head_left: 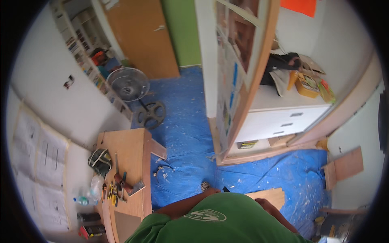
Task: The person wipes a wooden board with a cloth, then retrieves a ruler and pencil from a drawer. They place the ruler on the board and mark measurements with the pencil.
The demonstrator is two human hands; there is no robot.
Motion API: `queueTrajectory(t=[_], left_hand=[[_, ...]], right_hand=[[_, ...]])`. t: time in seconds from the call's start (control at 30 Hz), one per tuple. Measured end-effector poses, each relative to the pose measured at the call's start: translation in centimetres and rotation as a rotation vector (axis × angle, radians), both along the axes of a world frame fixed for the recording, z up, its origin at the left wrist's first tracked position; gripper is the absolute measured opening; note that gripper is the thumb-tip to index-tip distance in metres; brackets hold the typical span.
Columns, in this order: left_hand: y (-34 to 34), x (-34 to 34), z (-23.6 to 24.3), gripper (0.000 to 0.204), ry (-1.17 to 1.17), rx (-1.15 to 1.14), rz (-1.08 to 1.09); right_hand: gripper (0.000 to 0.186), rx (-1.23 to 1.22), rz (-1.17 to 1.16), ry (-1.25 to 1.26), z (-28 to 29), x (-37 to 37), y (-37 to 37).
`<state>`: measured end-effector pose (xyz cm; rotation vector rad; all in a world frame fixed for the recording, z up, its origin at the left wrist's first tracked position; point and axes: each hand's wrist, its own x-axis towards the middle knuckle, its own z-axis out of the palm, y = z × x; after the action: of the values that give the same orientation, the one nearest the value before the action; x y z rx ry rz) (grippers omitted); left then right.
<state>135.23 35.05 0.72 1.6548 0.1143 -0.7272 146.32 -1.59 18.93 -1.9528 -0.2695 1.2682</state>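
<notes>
My left forearm reaches forward from the lower edge, and my left hand (211, 192) shows only partly over the front of my green shirt. A short dark object (225, 189) sticks out just beside it; whether the hand holds it I cannot tell. Close by is a small round patterned thing (206, 186), too small to name. My right hand (264, 203) is mostly covered by the shirt, fingers hidden. It is nearest to a light wooden board (272, 197) lying on the blue floor sheet (182, 146).
On the left, a wooden desk (135, 154) carries several hand tools (117, 190), a dark bag (100, 162) and a plastic bottle (82, 200). A pedestal fan (129, 84) stands beyond it. A person (106, 60) is near the door (139, 36). White drawers (279, 123) stand right.
</notes>
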Motion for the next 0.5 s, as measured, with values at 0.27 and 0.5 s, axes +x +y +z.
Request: queueTrajectory(t=[0.27, 0.5], left_hand=[[6.9, 7.9, 8.7, 0.036, -0.140, 0.250, 0.186], [2.9, 11.6, 17.4, 0.038, -0.074, 0.331, 0.427]], right_hand=[[0.030, -0.105, -0.682, -0.223, -0.5, 13.1, -0.4], [0.033, 0.468, -0.907, -0.105, 1.8, 33.7, 1.1]])
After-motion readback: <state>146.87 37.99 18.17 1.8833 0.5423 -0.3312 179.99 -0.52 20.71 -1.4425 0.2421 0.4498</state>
